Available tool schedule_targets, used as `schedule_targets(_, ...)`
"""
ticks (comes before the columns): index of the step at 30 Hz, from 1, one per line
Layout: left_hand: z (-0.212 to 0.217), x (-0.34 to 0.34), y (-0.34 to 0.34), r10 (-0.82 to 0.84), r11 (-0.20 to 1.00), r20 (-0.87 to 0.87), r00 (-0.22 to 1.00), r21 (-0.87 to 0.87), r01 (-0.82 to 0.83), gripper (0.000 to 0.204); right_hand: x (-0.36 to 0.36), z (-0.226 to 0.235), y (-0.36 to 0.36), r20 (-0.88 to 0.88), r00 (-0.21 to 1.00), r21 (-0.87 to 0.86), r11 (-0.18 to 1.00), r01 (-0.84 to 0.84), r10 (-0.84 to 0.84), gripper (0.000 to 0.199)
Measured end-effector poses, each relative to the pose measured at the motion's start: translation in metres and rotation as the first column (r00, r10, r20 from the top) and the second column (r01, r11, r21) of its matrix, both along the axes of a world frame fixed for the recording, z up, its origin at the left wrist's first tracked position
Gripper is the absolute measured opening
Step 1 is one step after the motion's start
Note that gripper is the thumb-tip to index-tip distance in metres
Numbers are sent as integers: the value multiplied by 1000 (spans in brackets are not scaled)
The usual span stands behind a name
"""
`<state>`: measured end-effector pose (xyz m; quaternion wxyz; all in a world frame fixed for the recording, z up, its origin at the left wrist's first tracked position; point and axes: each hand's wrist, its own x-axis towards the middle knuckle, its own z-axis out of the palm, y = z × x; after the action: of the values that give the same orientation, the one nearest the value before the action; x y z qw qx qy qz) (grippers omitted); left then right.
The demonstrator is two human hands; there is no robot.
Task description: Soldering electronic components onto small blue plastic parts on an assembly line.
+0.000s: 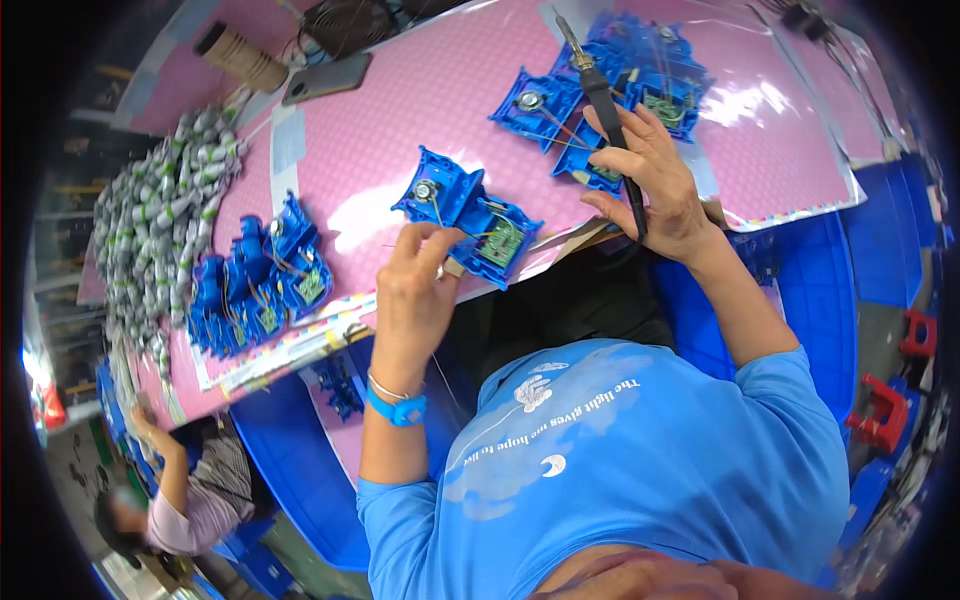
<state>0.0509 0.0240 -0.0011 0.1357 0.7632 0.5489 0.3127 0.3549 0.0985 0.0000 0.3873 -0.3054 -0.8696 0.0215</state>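
On the pink bench top in front of me, an opened blue plastic housing (450, 200) lies in two parts. One part carries a round silver speaker (425, 191), the other a green circuit board (501, 241), with thin wires between them. My left hand (412, 283) is at the near side of this housing, finger and thumb pinched on a thin wire whose ends are hard to follow. My right hand (660, 190) holds a black soldering iron (605, 105) loosely, its metal tip pointing up and away from me. Behind it lie more opened blue housings (530, 100) with boards and wires, partly covered by the hand.
Several blue housings (250, 280) stand in a row at the left, beside a heap of grey-and-green parts (160, 210). A phone (327, 79) and a brown cylinder (240, 56) lie at the far left. Blue bins (300, 470) stand below the bench edge. Another person (185, 490) sits at lower left.
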Motion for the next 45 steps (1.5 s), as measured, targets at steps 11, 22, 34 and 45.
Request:
schedule_targets(11,-12,7,-40,436,886,582,687,-412,-213,33,-62,-19,-40,-214,897,-319,840,-438,387,63)
schedule_targets(22,-14,-15,-35,349,935,909,228,-353,-23,27,-56,-10,-38,-312,916,-195,926,-322,253,37)
schedule_targets(34,-21,-2,-17,373,880,514,773,69,-470,33,-48,13,-58,-444,865,-359,839,-410,233,23)
schedule_targets(45,-23,4,-13,339,852,347,875,280,-441,41,-53,6,-55,-408,881,-342,855,-391,239,24)
